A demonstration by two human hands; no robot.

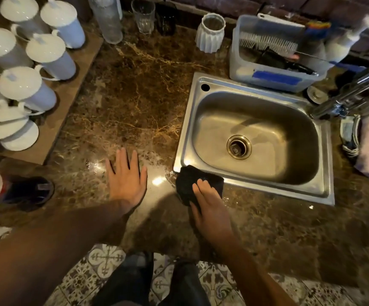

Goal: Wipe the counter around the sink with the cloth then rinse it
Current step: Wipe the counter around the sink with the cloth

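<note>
Nearest the camera, the right hand (210, 208) presses flat on a dark, crumpled cloth (192, 182), fingers laid straight over it rather than curled round. The cloth sits on the brown marbled stone bench (135, 96), overlapping the near left corner of the stainless steel sink (256, 193). The left hand (126, 177) rests open and empty on the bench just left of it. Open bench stretches away leftward and along the sink's front rim; white lidded jugs (51, 56) crowd the far left.

Right hand (210, 208) hides part of cloth (190, 182); faucet (355, 89) cut off by right edge.
</note>
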